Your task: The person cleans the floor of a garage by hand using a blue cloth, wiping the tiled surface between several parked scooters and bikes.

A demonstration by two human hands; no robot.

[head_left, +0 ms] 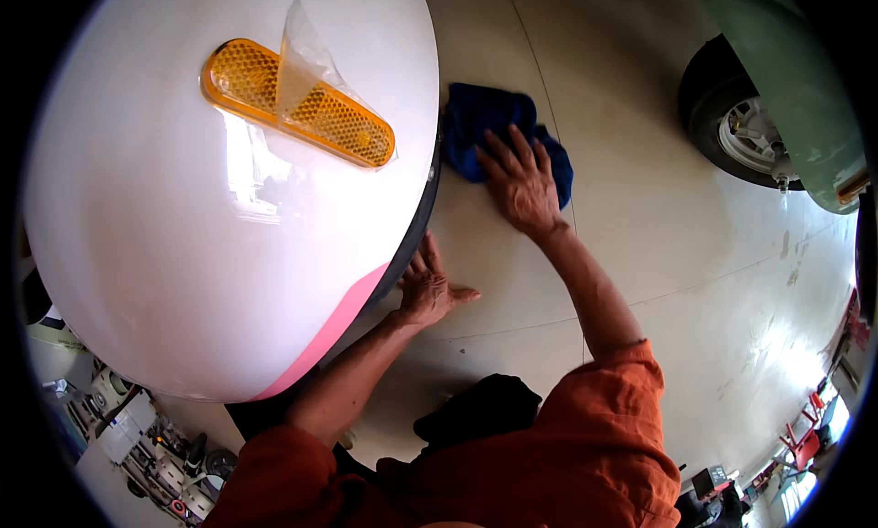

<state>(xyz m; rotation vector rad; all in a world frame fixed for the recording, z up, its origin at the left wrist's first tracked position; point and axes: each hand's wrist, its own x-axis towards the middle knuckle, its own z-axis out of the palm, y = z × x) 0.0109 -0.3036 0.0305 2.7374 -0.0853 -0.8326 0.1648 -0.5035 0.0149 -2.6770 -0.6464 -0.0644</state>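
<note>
Head view, blue cloth (485, 112): it lies crumpled on the pale floor (631, 226), just beside the rounded edge of a white body panel (183, 281).
Right hand (526, 189): palm down on the lower part of the cloth, arm reaching forward from an orange sleeve (585, 382).
Right fingers (501, 150): spread and laid out flat over the cloth, not clenched around it; most of the blue fabric shows beyond the fingertips and to their left, with a smaller portion to the right of the hand.
Left hand (427, 296): low beside the dark trim (416, 228) along the panel's edge, nearer the body than the cloth and apart from it.
Left fingers: extended and released, thumb pointing out to the right; some tips meet the trim in the picture, though whether they touch it I cannot tell.
Amber reflector (343, 130): an oblong, set slantwise on the white panel, partly covered by clear film (302, 61) that stands up in a peak.
Pink band (329, 336): along the panel's lower right edge.
Wheel (713, 116): at upper right, partly hidden by a green body panel (777, 80).
Red chair (803, 446): far off at lower right.
</note>
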